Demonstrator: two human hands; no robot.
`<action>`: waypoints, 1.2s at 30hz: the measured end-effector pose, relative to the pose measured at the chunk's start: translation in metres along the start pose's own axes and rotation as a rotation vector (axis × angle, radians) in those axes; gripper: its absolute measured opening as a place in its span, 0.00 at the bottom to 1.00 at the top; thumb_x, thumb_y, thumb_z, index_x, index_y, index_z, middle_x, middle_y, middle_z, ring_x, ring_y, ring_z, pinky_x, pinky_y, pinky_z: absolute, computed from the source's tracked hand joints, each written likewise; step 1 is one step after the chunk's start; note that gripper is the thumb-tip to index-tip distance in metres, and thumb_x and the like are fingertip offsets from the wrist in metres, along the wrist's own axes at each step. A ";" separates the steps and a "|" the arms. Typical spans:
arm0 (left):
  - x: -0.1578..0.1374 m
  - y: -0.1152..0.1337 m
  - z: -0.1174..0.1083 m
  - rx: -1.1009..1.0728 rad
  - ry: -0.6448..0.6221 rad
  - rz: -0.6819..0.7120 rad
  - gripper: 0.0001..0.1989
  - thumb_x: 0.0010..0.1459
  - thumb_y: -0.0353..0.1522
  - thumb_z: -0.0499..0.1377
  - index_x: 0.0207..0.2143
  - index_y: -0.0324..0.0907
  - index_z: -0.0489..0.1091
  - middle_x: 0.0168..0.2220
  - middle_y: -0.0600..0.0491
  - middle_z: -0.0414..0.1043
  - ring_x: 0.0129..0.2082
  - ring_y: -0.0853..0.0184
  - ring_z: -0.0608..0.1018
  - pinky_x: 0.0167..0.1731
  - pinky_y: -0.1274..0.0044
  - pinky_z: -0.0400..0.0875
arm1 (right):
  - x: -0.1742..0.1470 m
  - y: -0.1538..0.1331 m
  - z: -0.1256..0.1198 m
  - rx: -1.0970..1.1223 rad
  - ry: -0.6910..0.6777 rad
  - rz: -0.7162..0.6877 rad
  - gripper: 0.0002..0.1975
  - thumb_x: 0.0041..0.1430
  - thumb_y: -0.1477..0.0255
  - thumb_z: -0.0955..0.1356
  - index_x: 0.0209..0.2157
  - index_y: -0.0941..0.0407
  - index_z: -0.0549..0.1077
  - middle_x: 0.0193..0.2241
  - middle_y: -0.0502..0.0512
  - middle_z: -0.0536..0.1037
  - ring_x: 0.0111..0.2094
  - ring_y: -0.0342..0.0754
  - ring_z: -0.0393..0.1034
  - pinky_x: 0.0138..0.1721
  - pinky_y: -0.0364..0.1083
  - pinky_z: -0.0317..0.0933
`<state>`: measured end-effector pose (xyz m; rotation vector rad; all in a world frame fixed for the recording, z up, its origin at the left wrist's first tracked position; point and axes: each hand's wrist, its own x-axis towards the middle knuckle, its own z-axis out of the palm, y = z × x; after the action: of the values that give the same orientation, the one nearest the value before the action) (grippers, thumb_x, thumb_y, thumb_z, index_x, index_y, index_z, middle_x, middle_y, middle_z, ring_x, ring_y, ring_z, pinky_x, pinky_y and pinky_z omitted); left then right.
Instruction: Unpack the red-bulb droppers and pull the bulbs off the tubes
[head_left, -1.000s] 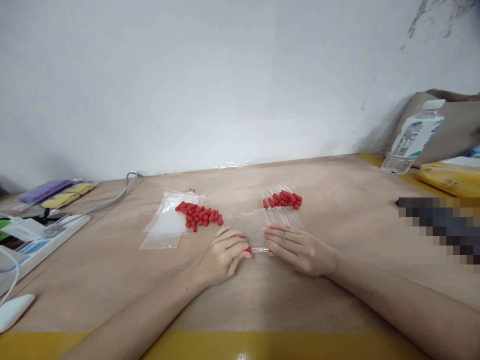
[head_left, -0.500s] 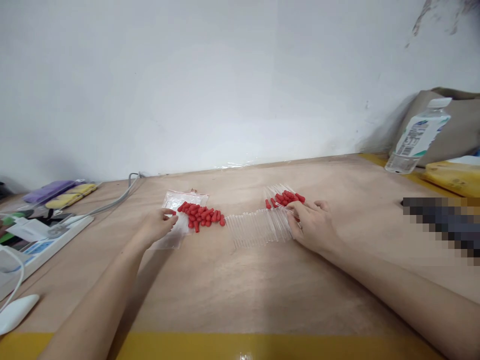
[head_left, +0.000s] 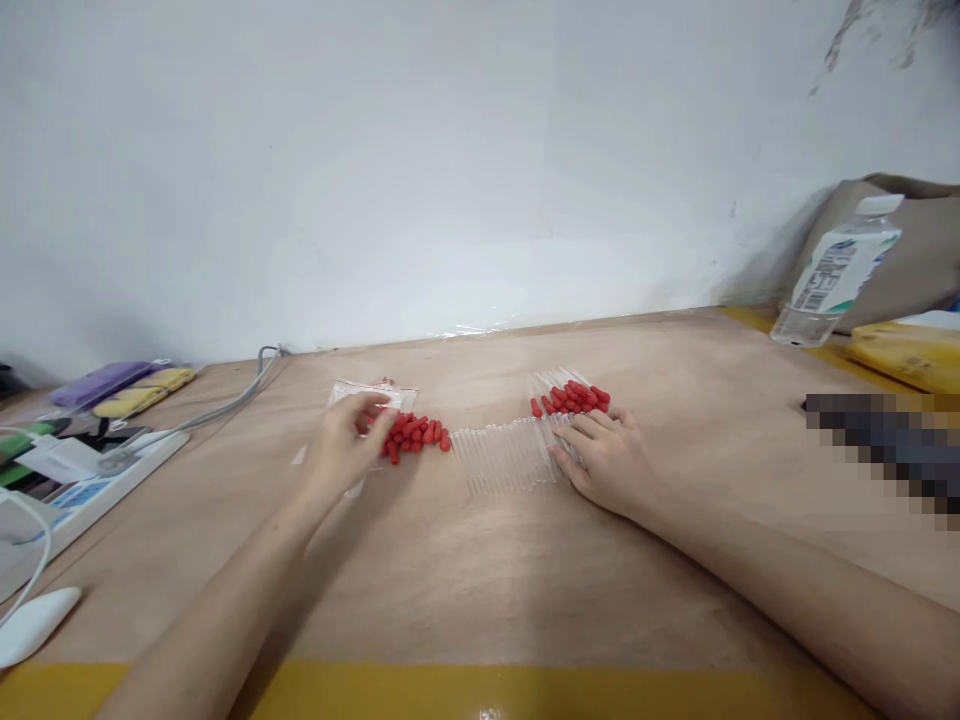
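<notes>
My left hand (head_left: pixel 345 440) is over the left end of a heap of red rubber bulbs (head_left: pixel 411 432), thumb and fingers curled around a bulb that is mostly hidden. A clear zip bag (head_left: pixel 401 397) lies partly beneath that hand. To the right, a row of clear glass dropper tubes (head_left: pixel 502 458) lies side by side. My right hand (head_left: pixel 611 460) rests at the row's right end, thumb and fingertips closing on a tube there. Just beyond it are droppers with red bulbs fitted (head_left: pixel 577 397), their thin tips pointing at the wall.
A white power strip (head_left: pixel 142 465) with cables stands at the left, near purple (head_left: pixel 101 383) and yellow packs (head_left: pixel 146 391). A white mouse-like object (head_left: pixel 37 628) is at front left. At the right are a plastic bottle (head_left: pixel 836 270), a yellow packet (head_left: pixel 907 352) and a blurred dark object (head_left: pixel 877 445).
My left hand has moved right, onto the bulb heap. The right hand has shifted slightly left and down from the fitted droppers to the end of the tube row.
</notes>
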<state>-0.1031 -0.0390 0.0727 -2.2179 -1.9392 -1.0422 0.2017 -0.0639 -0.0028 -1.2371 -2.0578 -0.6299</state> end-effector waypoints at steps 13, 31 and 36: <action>0.035 0.102 0.117 -0.102 -0.510 0.110 0.21 0.47 0.49 0.56 0.27 0.40 0.72 0.30 0.48 0.72 0.34 0.61 0.74 0.35 0.73 0.66 | -0.004 0.006 -0.010 0.119 -0.038 0.002 0.16 0.57 0.59 0.62 0.36 0.56 0.73 0.31 0.55 0.72 0.32 0.46 0.64 0.40 0.49 0.47; 0.008 0.082 0.062 0.007 -0.313 0.279 0.08 0.55 0.36 0.52 0.29 0.40 0.66 0.32 0.51 0.71 0.35 0.63 0.71 0.40 0.71 0.60 | -0.002 0.011 -0.009 0.253 0.187 -0.050 0.15 0.54 0.71 0.65 0.45 0.57 0.69 0.42 0.59 0.72 0.43 0.50 0.66 0.44 0.50 0.58; -0.034 0.044 0.051 0.011 -0.185 0.650 0.08 0.58 0.34 0.51 0.31 0.40 0.64 0.30 0.53 0.69 0.32 0.66 0.68 0.37 0.72 0.58 | 0.000 0.003 -0.013 0.224 0.132 -0.211 0.21 0.55 0.68 0.65 0.51 0.58 0.64 0.51 0.61 0.68 0.54 0.53 0.58 0.54 0.55 0.52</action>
<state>-0.0408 -0.0569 0.0347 -2.7142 -1.0941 -0.7387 0.2075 -0.0715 0.0059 -0.8372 -2.0974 -0.5423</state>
